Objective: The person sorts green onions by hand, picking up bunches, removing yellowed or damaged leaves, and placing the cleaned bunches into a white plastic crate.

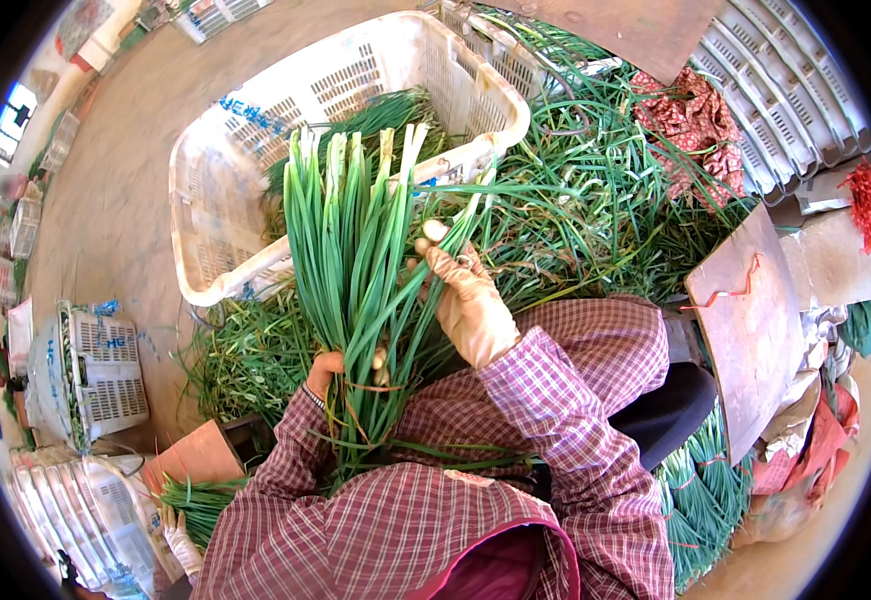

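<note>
My left hand [325, 374] is wrapped round the lower part of a thick bunch of garlic chives [340, 230]. The bunch stands upright in front of me, pale cut ends up, with leaves hanging past my wrist. Fingertips show on its right side. My right hand [473, 312], in a tan glove with bare fingertips, is closed on a few chive stalks [470, 212] at the bunch's right edge, close to their pale ends. Just behind the bunch, a white plastic crate [205, 190] has more chives [395, 115] lying inside.
Loose chives [585, 170] are heaped right of the crate, with a red patterned cloth [690, 135]. Banded chive bundles [705, 490] lie at lower right by a board [745, 340]. Stacked crates [785, 90] stand far right. Another person's gloved hand [181, 540] shows at lower left.
</note>
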`<state>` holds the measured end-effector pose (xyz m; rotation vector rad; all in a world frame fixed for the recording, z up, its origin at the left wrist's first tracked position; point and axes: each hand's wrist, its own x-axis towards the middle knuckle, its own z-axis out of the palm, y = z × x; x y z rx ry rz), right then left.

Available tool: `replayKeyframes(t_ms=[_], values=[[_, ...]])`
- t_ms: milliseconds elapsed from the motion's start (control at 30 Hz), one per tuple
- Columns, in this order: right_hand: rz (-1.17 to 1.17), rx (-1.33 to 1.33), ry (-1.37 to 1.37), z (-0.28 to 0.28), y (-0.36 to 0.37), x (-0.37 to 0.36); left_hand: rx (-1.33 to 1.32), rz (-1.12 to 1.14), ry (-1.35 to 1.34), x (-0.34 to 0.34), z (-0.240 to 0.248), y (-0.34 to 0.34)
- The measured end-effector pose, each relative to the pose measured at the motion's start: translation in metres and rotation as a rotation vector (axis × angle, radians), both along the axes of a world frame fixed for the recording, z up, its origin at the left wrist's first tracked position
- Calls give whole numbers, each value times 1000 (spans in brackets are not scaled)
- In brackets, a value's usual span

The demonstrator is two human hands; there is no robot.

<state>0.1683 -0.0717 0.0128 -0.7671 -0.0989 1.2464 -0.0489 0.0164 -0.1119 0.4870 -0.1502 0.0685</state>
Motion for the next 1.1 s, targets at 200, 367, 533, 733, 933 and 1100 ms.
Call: replayKeyframes(t_ms=[200,367,533,733,933,1100], values=[[-54,11,-16,7,-1,-11,-226,135,356,29,103,-46],[-125,50,55,27,0,-9,-110,87,51,16,49,-34],[-197,-5,42,33,15,51,-165,54,30,10,45,-33],[-416,-153,-475,28,-20,175,0,159,26,14,74,-24],[492,-1215,-1962,38,-55,151,63,139,-18,11,73,-14],[305,-722,-1594,54,-59,118,78,54,-218,17,68,-10]])
